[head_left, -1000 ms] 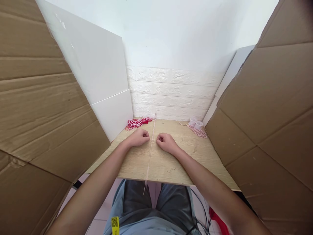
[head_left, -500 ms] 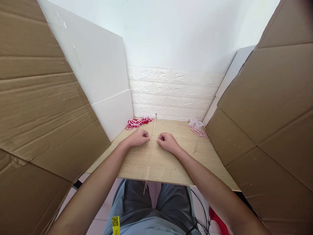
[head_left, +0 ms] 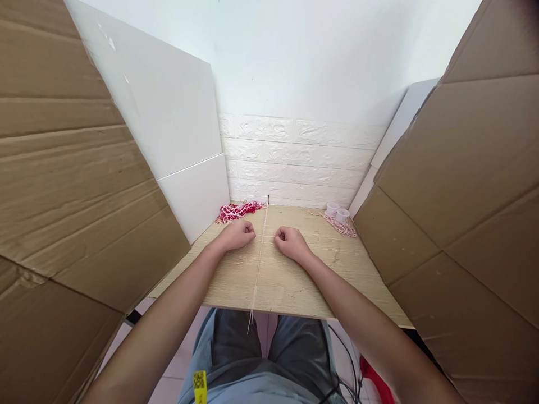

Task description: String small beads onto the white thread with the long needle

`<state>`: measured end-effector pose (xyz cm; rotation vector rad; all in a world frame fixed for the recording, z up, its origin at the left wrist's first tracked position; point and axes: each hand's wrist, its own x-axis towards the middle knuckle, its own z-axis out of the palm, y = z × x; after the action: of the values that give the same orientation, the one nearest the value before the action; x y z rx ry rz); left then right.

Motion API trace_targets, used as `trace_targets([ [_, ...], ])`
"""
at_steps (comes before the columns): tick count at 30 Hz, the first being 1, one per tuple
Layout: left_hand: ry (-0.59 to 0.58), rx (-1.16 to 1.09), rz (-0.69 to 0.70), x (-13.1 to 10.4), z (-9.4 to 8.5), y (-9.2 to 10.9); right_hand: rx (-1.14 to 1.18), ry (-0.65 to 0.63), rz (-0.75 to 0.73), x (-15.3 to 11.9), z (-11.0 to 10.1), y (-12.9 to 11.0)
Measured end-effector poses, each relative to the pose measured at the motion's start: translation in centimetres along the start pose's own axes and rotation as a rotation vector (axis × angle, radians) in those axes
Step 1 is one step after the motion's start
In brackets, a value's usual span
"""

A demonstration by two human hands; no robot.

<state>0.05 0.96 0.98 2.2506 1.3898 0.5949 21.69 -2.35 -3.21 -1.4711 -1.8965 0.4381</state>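
Observation:
A pale pink and white cord [head_left: 260, 252] runs from a small nail [head_left: 268, 197] at the back of the wooden board to its front edge, where loose ends hang over. Left of the cord, my left hand [head_left: 239, 234] is closed with fingertips pinched. My right hand [head_left: 290, 242] is pinched closed on the other side, a little apart from the cord. A faint thin thread passes between the two hands across the cord, and a thin end curls beyond my right hand. The thread inside the fingers is too small to see clearly.
Red and pink-white string [head_left: 238, 211] lies in a heap at the back left. Two small clear cups [head_left: 342, 215] and a pink string bundle [head_left: 343, 227] are at the back right. Cardboard walls [head_left: 458, 185] stand on both sides; a white brick-patterned wall [head_left: 298, 151] is behind.
Both hands have moved slightly apart, my left hand to the left and my right hand to the right. The long cord has stayed in place.

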Motion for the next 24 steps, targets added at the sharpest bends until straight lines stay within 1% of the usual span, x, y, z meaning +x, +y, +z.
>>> trace_targets([
  [6, 0.006, 0.031, -0.031, 0.14, -0.01, -0.33, -0.022, -0.011, 0.033, 0.11, -0.13, 0.12],
  [16, 0.037, 0.105, -0.037, 0.32, -0.01, -0.72, -0.045, 0.009, 0.07, 0.14, -0.3, 0.17],
  [24, 0.068, 0.161, -0.051, 0.59, 0.18, -0.8, -0.062, 0.032, 0.086, 0.33, -0.01, 0.27],
])
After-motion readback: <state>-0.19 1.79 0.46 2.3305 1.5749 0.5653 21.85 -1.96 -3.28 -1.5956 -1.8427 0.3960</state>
